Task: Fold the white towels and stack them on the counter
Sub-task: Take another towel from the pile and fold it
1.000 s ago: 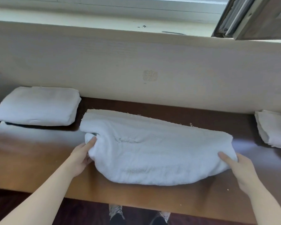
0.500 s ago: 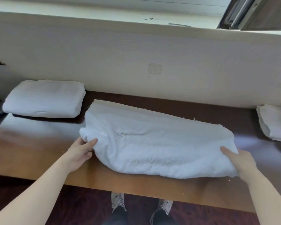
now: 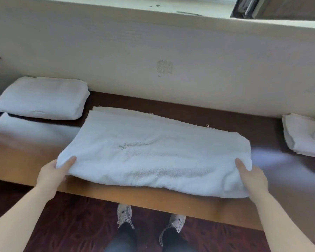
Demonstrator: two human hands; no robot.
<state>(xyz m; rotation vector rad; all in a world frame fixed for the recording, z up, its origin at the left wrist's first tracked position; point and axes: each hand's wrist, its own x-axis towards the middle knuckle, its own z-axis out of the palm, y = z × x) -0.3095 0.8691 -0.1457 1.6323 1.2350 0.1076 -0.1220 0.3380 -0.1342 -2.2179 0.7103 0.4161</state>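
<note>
A long, half-folded white towel (image 3: 158, 151) lies across the middle of the brown counter (image 3: 22, 153), its near edge reaching the counter's front. My left hand (image 3: 53, 175) pinches its near left corner, thumb on top. My right hand (image 3: 251, 177) pinches the near right corner the same way. A neatly folded white towel (image 3: 42, 98) sits at the back left against the wall. Loose white towels (image 3: 304, 135) lie bunched at the far right edge.
A pale wall panel (image 3: 171, 57) rises directly behind the counter, with a window ledge above it. The counter's front edge (image 3: 153, 199) runs just beyond my shoes on the dark red carpet (image 3: 65, 226).
Both hands have drawn the towel's near edge toward me and down, so the towel now lies flatter and longer on the counter. The folded towel at the left has not moved.
</note>
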